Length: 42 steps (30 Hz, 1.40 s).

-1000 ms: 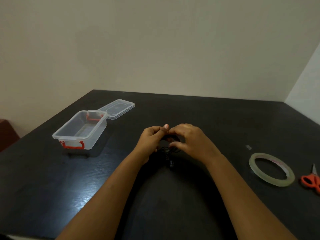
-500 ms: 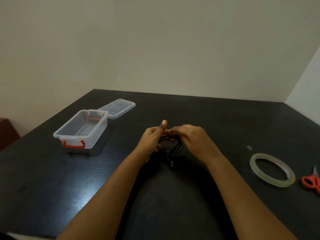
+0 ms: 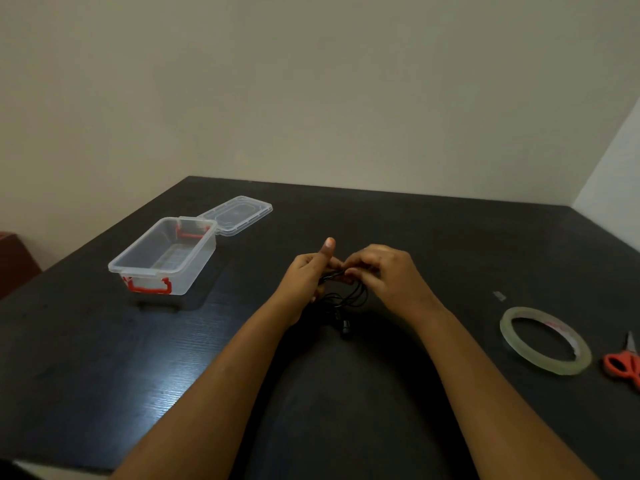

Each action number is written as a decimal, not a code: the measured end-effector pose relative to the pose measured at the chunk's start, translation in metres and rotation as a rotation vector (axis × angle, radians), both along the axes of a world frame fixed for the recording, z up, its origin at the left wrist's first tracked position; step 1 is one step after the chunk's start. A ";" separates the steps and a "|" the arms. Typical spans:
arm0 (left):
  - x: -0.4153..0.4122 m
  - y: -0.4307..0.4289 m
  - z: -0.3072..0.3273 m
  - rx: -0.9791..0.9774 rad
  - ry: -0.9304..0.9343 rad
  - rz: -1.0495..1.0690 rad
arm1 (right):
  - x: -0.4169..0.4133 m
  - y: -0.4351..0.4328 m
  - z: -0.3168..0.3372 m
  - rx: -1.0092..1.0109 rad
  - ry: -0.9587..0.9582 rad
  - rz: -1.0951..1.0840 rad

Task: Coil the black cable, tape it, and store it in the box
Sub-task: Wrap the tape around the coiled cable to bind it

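Both forearms reach in from the near edge of the dark, matt, faintly grained counter and meet at its middle. Nearest along them, to the right, lie the orange-handled scissors and a flat ring of clear tape, well apart from the hands. On the counter between the wrists rests a small, stubby black plug end. From it the thin, limp black cable rises in several loose loops to the grip. The left hand curls around the gathered strands with its thumb standing up, and the right hand pinches the same bundle at its top. The coil therefore hangs below and toward the person, its loops slack and not bound. The taping turns on this: the tape lies right of the grip and nearer the right hand, so that hand would likely fetch it while the left holds the coil. A small scrap of tape sits just beyond the roll. Farther off on the left stands the clear plastic box with red clasps, its long axis running away and rightward. Its hinged lid lies open behind it, nearer the left hand.
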State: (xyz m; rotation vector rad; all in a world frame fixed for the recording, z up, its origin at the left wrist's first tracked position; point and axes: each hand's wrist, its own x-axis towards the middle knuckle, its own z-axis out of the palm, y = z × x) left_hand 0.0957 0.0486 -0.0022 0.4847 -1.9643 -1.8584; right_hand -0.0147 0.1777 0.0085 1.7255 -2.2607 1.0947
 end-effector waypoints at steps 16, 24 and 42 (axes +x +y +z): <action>0.000 0.000 0.001 -0.004 0.027 -0.003 | 0.004 0.000 0.002 0.086 0.046 0.006; -0.002 0.002 0.001 -0.020 0.055 -0.018 | 0.001 -0.002 -0.001 0.011 -0.065 -0.004; -0.002 0.001 -0.003 -0.042 0.072 -0.073 | -0.003 -0.002 -0.003 -0.316 -0.529 -0.078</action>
